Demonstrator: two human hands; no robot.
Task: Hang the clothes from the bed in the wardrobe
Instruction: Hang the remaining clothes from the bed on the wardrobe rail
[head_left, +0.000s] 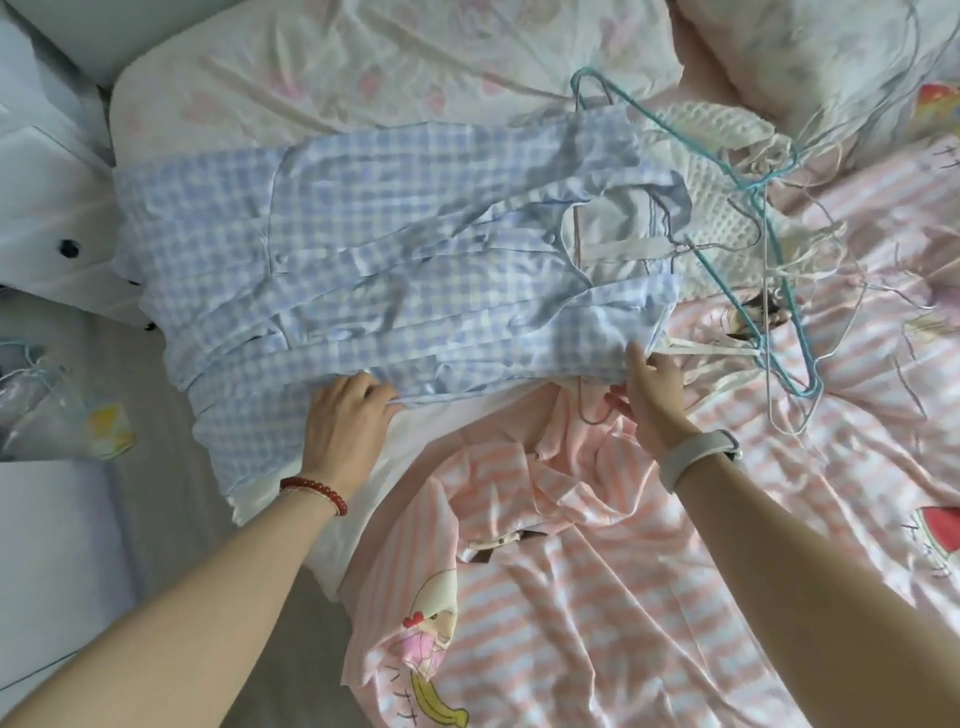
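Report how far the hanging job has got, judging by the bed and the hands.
Done: nothing visibly hung; no wardrobe in view. In hand: the left hand grips the near edge of the blue checked garment spread on the bed; the right hand touches its other end. Left: it has no hanger in it; the teal hanger lies loose beside it, and the pink striped garment waits.

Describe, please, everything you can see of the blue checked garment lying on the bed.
The blue checked garment is a pale blue-and-white gingham piece of thin, creased fabric, with plain blue piping, a collar and small covered buttons. It lies spread flat across the bed, its lower part hanging over the bed's edge. The left hand grips its near edge; the right hand touches its near corner. It partly overlaps a white textured garment, near a teal hanger.
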